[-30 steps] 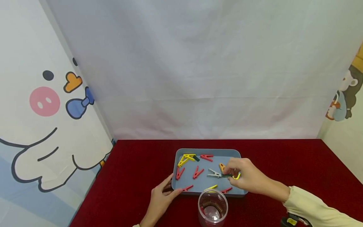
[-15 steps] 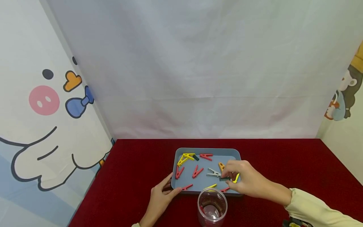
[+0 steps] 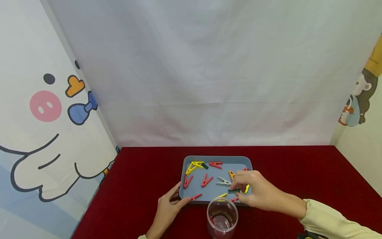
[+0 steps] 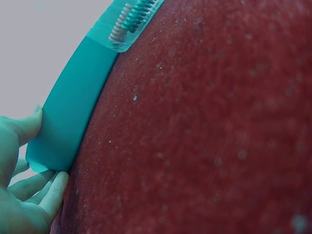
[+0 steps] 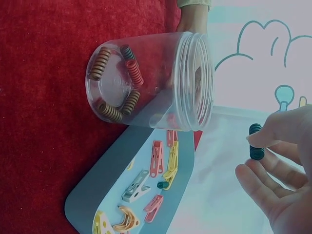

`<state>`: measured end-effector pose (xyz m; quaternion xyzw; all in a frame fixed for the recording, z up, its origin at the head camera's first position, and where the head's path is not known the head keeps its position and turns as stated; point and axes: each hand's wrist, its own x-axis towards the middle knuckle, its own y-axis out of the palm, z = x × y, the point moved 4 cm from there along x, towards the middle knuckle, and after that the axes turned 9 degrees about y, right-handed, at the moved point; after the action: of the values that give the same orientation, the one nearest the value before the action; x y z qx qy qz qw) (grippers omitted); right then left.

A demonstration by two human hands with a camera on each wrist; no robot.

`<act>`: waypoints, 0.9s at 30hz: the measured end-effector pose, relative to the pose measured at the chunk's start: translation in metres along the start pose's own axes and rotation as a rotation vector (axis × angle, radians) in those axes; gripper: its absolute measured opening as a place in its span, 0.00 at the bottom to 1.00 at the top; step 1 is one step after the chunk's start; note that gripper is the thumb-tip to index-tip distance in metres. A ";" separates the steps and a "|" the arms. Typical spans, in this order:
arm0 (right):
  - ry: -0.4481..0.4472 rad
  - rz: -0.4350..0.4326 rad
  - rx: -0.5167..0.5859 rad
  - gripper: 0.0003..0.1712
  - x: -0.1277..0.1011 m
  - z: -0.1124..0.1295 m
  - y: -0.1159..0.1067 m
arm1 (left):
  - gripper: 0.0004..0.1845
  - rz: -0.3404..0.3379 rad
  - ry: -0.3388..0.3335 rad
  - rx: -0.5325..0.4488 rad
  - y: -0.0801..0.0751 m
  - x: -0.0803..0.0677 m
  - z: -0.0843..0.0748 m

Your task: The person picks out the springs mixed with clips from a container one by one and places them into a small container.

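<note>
My right hand (image 3: pixel 253 190) pinches a dark green coil spring (image 5: pixel 256 141) between thumb and fingertips, above the front right part of a blue-grey tray (image 3: pixel 213 190). The left hand (image 3: pixel 168 205) holds the tray's near left corner, thumb along the front wall and fingers round the side. In front of the tray stands a clear plastic jar (image 3: pixel 222 222), its mouth uncovered. Brown springs (image 5: pixel 101 63), a red spring (image 5: pixel 135 72) and a dark green one lie inside it, as the right wrist view shows.
Scattered in the tray are red clothespins (image 3: pixel 206 180), yellow clothespins (image 3: pixel 191 168), a grey clothespin (image 3: pixel 223 182) and an orange curved piece (image 3: pixel 231 175). Another dark green spring (image 3: pixel 205 165) lies near the back. Red cloth (image 3: pixel 149 172) covers the table; a pale curtain (image 3: pixel 223 83) hangs behind.
With the green spring between its fingers, my right hand has shifted slightly toward the jar, away from the grey clothespin. My left hand stays at the tray corner.
</note>
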<state>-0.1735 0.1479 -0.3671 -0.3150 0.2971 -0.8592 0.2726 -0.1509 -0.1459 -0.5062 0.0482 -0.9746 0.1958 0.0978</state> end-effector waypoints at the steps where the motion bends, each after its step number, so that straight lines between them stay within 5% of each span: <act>1: -0.001 0.003 0.001 0.16 0.000 0.001 0.000 | 0.37 -0.001 0.000 0.003 0.000 0.000 0.000; 27: -0.106 0.050 0.021 0.18 -0.002 0.018 0.011 | 0.37 -0.004 0.002 0.014 0.000 0.000 0.000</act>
<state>-0.1563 0.1358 -0.3637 -0.3499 0.2808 -0.8373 0.3126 -0.1509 -0.1459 -0.5063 0.0507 -0.9730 0.2025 0.0989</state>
